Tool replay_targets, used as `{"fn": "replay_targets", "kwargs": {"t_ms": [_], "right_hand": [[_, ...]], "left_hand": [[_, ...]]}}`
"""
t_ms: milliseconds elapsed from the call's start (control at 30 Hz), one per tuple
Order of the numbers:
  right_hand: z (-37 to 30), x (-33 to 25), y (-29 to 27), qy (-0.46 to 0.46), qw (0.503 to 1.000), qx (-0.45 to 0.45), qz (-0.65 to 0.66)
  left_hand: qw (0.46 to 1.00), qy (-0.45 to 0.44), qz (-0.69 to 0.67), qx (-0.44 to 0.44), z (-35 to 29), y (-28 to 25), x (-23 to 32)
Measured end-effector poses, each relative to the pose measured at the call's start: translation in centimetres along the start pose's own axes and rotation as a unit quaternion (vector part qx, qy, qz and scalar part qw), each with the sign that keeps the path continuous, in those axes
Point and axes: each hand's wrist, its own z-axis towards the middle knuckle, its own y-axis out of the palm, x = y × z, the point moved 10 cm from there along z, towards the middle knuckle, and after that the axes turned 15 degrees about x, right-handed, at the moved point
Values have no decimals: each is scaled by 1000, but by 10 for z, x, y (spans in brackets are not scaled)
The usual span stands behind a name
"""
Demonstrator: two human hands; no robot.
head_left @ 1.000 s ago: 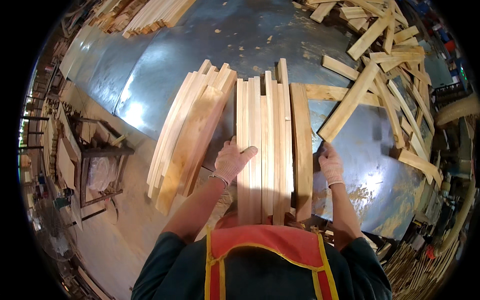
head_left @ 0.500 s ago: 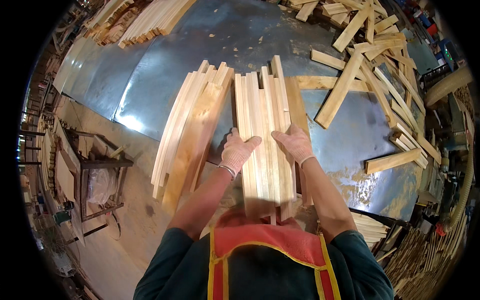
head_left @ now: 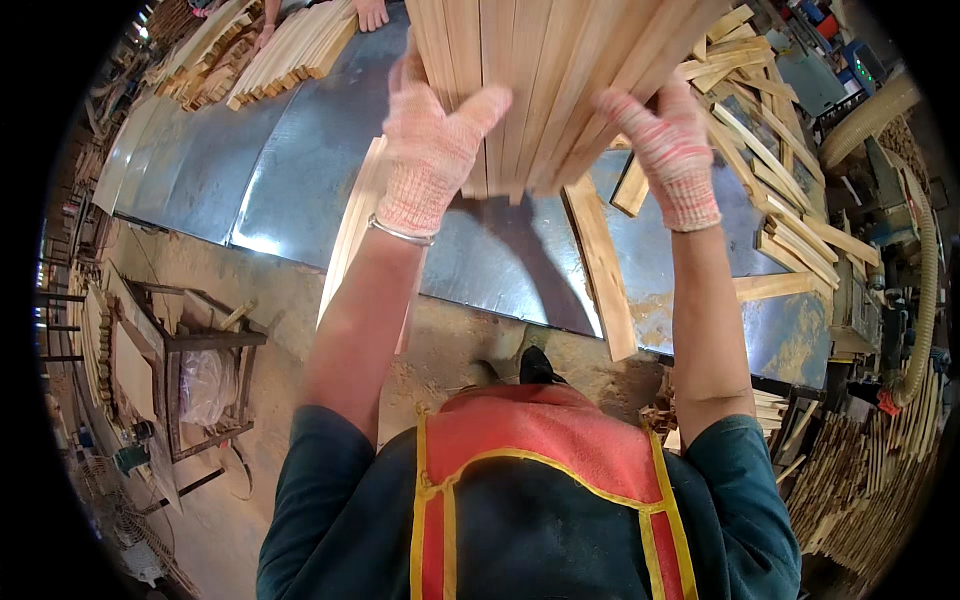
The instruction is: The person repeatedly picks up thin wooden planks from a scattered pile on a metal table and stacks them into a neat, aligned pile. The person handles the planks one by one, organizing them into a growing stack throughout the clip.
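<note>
Far left: wooden frame stand (head_left: 190, 375) on the dusty floor (head_left: 270, 290), clear plastic bag hanging inside it. Behind it, upper left, stacks of light wood strips (head_left: 290, 45) lie on the far end of the sheet-metal table (head_left: 290, 165); another person's hand (head_left: 371, 12) rests on that stack.

Left-centre: a few loose slats (head_left: 350, 235) lie on the table edge, partly hidden by the worker's left forearm.

Left hand (head_left: 432, 150), knit work glove, metal bangle at wrist: fingers spread flat against the near face of the slat bundle (head_left: 540, 80), thumb out to the right, gripping the bundle's left side.

Centre: bundle of approx. a dozen long pale slats, held together edge to edge, raised clear of the table and close to the camera. Lower ends are level w/ the hands; upper ends run out of frame at top. Bundle shadow falls on the metal sheet below.

Right hand (head_left: 672, 150), same glove type: fingers curled round the bundle's right edge, clamping it against the left hand.

Below bundle: one single board (head_left: 600, 265) lies on the table, overhanging the near edge.

Right: loose pile of scattered slats (head_left: 790, 200) covers the table's right end. Far right: machinery w/ flexible dust-extraction hose (head_left: 925, 290), more strips stacked on the floor (head_left: 870, 480).
</note>
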Motion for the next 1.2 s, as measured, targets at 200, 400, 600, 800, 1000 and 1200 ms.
{"fn": "replay_targets", "kwargs": {"t_ms": [200,400,600,800,1000,1200], "right_hand": [[-117,168,21,-124,834,-240,-481],[-201,252,1,-70,745,-272,-605],[-248,245,66,-51,765,-337,-547],[-232,175,-33,52,864,-107,-490],[-301,224,-153,220,802,-28,-555],[-322,247,-162,324,903,157,-235]], "left_hand": [[970,153,104,-156,-108,7,-145],[812,251,457,-261,-157,4,-161],[728,181,523,-406,-179,-30,-225],[825,211,446,-274,-159,-68,-173],[858,163,459,-162,-138,-141,-183],[860,142,486,-60,-150,-166,-204]]}}
